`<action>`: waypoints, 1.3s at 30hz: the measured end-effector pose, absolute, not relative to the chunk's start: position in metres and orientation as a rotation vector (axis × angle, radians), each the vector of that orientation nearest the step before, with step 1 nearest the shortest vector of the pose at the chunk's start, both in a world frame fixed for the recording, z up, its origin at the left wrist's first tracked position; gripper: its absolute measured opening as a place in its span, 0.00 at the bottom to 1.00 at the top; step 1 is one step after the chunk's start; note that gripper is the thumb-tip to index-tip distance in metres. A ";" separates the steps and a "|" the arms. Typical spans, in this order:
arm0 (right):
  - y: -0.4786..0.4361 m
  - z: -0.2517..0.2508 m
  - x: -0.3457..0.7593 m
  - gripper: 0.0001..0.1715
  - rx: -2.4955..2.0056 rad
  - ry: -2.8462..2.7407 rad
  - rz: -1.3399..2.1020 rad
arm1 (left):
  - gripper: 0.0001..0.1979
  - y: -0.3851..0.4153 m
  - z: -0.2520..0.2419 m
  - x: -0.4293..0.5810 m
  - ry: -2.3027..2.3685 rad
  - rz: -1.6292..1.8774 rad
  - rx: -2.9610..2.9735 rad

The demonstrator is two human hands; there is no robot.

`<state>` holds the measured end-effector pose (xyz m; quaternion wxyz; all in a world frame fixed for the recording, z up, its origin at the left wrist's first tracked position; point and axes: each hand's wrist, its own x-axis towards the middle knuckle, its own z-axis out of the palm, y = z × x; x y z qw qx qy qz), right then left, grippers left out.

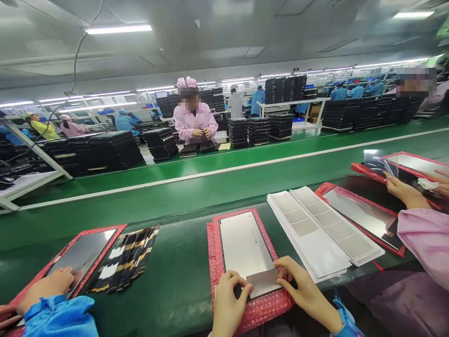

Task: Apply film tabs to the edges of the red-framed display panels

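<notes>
A silver-backed display panel [245, 241] lies on red bubble wrap [261, 317] right in front of me. Across the panel's near end is a grey rectangular sheet [264, 282], which looks like a sticker. My left hand [228, 299] pinches its left edge between thumb and fingers. At the opposite edge, my right hand [302, 286] pinches the sheet too, with the wrist over the bubble wrap. Whether the sheet is touching the panel, I cannot tell. Right of the panel lie white backing sheets [315, 255] bearing grey rectangular pieces like the one I hold.
Flat black strips with gold parts [124, 257] lie on the green bench at left. A co-worker's hand [52, 285] touches another panel there; at right, a pink-sleeved co-worker [409, 192] handles film. Beyond the green conveyor [210, 173], someone works among black stacks [238, 133].
</notes>
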<state>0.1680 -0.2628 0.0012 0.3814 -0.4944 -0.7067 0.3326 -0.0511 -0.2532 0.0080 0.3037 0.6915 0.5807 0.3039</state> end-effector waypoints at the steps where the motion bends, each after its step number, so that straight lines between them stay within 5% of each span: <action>1: -0.263 0.001 0.168 0.13 -1.260 -1.799 0.847 | 0.08 -0.253 0.008 -0.051 1.537 0.809 1.831; 13: -0.264 -0.001 0.168 0.16 -1.276 -1.860 0.814 | 0.07 -0.253 0.011 -0.051 1.549 0.770 1.854; 19: -0.265 -0.010 0.176 0.26 -1.446 -1.916 0.580 | 0.10 -0.259 -0.002 -0.049 1.656 0.819 1.944; 25: -0.277 -0.016 0.172 0.37 -1.635 -1.892 0.237 | 0.45 -0.270 -0.027 -0.058 1.823 0.993 2.118; 27: -0.282 -0.017 0.161 0.38 -1.561 -2.009 0.106 | 0.43 -0.274 -0.039 -0.051 1.771 0.971 2.435; 31: -0.285 -0.022 0.139 0.40 -1.307 -2.391 0.070 | 0.25 -0.279 -0.066 -0.028 1.663 0.805 2.987; 39: -0.288 -0.041 0.146 0.37 -1.639 -2.336 -0.010 | 0.23 -0.276 -0.080 -0.048 1.662 0.749 2.996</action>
